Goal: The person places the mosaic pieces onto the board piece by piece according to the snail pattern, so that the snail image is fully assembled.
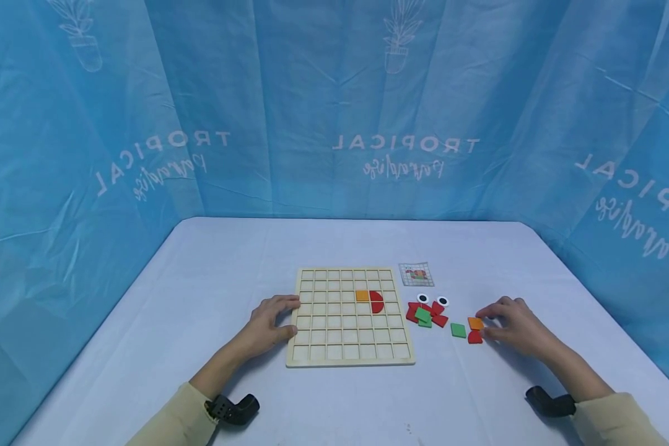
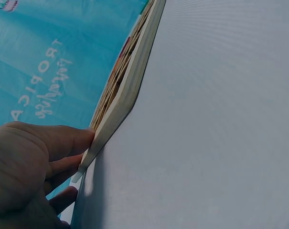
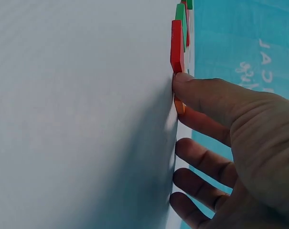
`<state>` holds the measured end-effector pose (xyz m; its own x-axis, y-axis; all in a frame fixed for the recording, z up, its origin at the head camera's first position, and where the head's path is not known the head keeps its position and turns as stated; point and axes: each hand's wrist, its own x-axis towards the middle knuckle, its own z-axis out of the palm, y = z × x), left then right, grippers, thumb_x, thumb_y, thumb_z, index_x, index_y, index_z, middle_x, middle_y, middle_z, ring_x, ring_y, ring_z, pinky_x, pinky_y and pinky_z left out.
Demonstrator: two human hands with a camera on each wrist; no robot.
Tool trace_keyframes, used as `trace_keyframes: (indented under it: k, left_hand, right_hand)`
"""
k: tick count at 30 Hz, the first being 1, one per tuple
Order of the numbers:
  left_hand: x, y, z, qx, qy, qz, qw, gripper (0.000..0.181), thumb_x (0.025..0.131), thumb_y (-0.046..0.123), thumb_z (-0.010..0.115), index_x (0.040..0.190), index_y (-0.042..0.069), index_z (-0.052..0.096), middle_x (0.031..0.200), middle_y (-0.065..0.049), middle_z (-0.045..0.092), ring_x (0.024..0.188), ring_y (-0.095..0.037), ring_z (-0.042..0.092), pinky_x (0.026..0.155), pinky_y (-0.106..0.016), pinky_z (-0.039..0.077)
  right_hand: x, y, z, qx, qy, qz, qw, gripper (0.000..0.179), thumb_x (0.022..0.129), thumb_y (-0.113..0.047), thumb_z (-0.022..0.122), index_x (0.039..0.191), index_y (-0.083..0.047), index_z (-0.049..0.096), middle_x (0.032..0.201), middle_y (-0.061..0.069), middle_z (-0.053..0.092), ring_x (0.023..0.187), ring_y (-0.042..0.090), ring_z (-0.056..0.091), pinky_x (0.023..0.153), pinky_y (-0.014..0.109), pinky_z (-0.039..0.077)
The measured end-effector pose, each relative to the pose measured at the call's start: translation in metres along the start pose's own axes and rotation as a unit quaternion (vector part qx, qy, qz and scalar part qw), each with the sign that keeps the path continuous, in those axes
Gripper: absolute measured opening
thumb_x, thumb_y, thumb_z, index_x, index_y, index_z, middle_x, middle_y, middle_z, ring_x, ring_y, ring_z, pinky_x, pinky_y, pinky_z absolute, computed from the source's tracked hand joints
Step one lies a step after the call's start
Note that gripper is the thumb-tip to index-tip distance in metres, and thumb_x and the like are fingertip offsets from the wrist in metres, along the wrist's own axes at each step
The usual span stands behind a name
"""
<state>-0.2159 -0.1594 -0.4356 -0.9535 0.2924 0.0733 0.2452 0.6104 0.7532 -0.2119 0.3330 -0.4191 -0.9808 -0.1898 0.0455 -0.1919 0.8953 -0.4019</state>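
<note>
A person sits or stands at a white counter (image 1: 245, 248) walled on three sides by a blue curtain (image 1: 312, 93) with mirrored lettering. A pale wooden grid board (image 1: 350, 363) lies flat near the middle. White surface stretches from its left edge to the counter's left edge, and more lies between its far edge and the curtain.

The left hand (image 1: 267, 326) rests at the board's left edge, thumb and forefinger spread apart along it, both touching the rim. On the board, right of centre, an orange tile (image 1: 362, 295) fills one cell; a curved red piece (image 1: 376, 296) sits in the next cell to the right, and a second curved red piece (image 1: 376, 307) directly below that one.

Well right of the board, the right hand (image 1: 515, 325) pinches an orange square (image 1: 476, 323) between thumb and forefinger, its other fingers apart. A rounded red piece (image 1: 475, 337) lies just beside it on the near side, a green square (image 1: 458, 330) just to its left.

Between these and the board's right edge lie overlapping red and green pieces (image 1: 422, 314) with two black-centred white discs (image 1: 422, 298). Beyond them is a small picture card (image 1: 416, 274), near the board's far right corner.
</note>
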Motion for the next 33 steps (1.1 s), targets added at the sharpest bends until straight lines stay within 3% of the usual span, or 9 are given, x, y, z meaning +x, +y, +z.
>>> trace_keyframes:
  k: [9, 15, 18, 24, 33]
  left_hand:
    - [0.0, -0.001, 0.0, 0.005, 0.001, 0.007, 1.0, 0.05, 0.082, 0.011, 0.068, 0.13, 0.003, 0.054, 0.144, -0.009, 0.045, 0.136, -0.034, 0.031, 0.113, -0.057, 0.012]
    - [0.0, 0.0, 0.0, 0.002, 0.0, 0.001, 1.0, 0.051, 0.082, 0.012, 0.068, 0.13, 0.003, 0.053, 0.144, -0.008, 0.044, 0.137, -0.033, 0.03, 0.113, -0.055, 0.012]
    - [0.0, 0.0, 0.0, 0.003, 0.001, 0.003, 1.0, 0.051, 0.082, 0.011, 0.068, 0.13, 0.003, 0.053, 0.144, -0.009, 0.044, 0.136, -0.034, 0.031, 0.113, -0.056, 0.012]
    - [0.0, -0.002, 0.0, 0.005, 0.005, 0.009, 0.9999, 0.051, 0.082, 0.013, 0.068, 0.13, 0.002, 0.053, 0.143, -0.01, 0.045, 0.135, -0.034, 0.032, 0.112, -0.057, 0.013]
    - [0.0, -0.001, 0.0, 0.005, 0.003, 0.004, 1.0, 0.05, 0.082, 0.013, 0.068, 0.13, 0.004, 0.054, 0.144, -0.008, 0.045, 0.136, -0.033, 0.032, 0.113, -0.057, 0.013]
  right_hand:
    - [0.003, -0.001, 0.0, 0.001, 0.004, -0.003, 1.0, 0.03, 0.076, -0.025, 0.077, 0.103, -0.013, 0.071, 0.103, 0.009, 0.061, 0.098, 0.024, 0.046, 0.068, 0.026, 0.042]
    - [0.01, -0.013, -0.004, 0.012, 0.017, -0.002, 0.9998, 0.033, 0.076, -0.027, 0.077, 0.104, -0.012, 0.07, 0.106, 0.009, 0.062, 0.102, 0.025, 0.046, 0.069, 0.027, 0.048]
    - [0.017, -0.026, -0.006, 0.016, 0.023, -0.019, 0.9994, 0.031, 0.077, -0.024, 0.076, 0.105, -0.012, 0.07, 0.106, 0.009, 0.063, 0.102, 0.025, 0.046, 0.07, 0.028, 0.048]
    - [0.034, -0.065, -0.001, 0.031, 0.02, -0.025, 0.999, 0.032, 0.076, -0.024, 0.077, 0.106, -0.013, 0.07, 0.107, 0.008, 0.062, 0.106, 0.027, 0.046, 0.076, 0.041, 0.054]
    - [0.054, -0.121, 0.025, 0.047, 0.001, -0.053, 0.9975, 0.025, 0.078, -0.026, 0.075, 0.101, -0.018, 0.072, 0.108, 0.003, 0.065, 0.11, 0.027, 0.046, 0.082, 0.039, 0.046]
